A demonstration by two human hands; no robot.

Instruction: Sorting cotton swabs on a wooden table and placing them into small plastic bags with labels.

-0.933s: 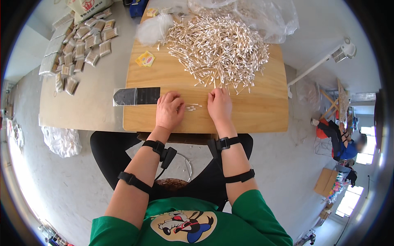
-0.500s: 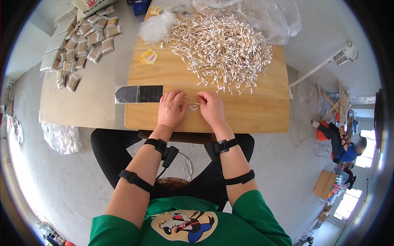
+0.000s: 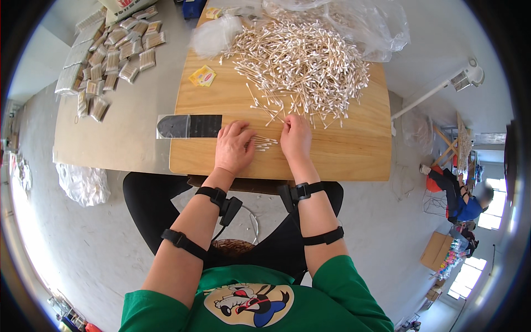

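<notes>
My left hand [image 3: 235, 148] rests on the wooden board with its fingers curled over a small bunch of cotton swabs [image 3: 265, 144]. The white tips of this bunch stick out to the right, past the fingers. Just right of it, my right hand [image 3: 297, 135] is closed in a pinch at the near edge of the swab heap [image 3: 304, 66]. A thin swab stick shows at its fingertips; the inside of the grip is hidden. Several loose swabs [image 3: 260, 104] lie between the heap and my hands. Left of my left hand is a clear plastic sleeve [image 3: 174, 126] on a black strip [image 3: 204, 126].
Yellow paper packets [image 3: 202, 76] and clear plastic bags [image 3: 381, 27] lie around the heap. Many filled swab packs [image 3: 130, 50] cover the far left of the grey table [image 3: 133, 133]. A white plastic bag [image 3: 83, 185] hangs low at the left. Another person [image 3: 467, 205] sits far right.
My right hand has moved slightly right and away from me, parting from the bunch at my left hand. Several swabs now lie spread at the heap's near left edge.
</notes>
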